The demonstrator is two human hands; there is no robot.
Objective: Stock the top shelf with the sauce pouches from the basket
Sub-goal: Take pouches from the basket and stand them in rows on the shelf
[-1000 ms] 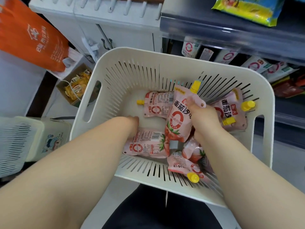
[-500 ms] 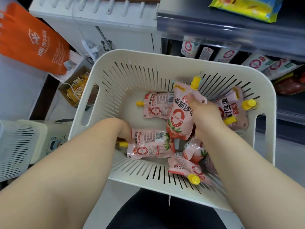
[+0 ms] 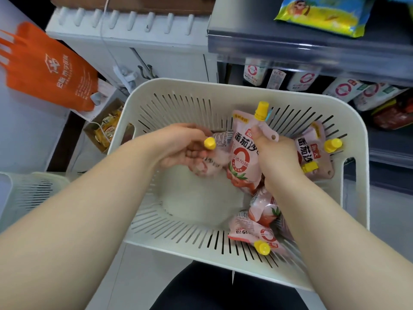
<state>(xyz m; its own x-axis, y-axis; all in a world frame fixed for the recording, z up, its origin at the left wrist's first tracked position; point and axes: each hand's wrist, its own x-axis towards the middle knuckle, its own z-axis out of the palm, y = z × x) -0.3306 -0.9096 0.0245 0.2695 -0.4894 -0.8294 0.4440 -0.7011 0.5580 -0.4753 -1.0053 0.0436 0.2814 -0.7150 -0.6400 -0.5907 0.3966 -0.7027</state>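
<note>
The left grip (image 3: 183, 146) has raised its clutched pouch (image 3: 211, 163) off the basket (image 3: 245, 90) floor; the right grip (image 3: 276, 157) clasps an upright pouch (image 3: 242, 153) for shelving.

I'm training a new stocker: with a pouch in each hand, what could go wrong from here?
The left hand holds the blurred pouch near the yellow cap only; it may slip back into the basket. The right hand pinches the upright pouch by its top corner, so it could swing and snag the loose pouches beside it.
</note>
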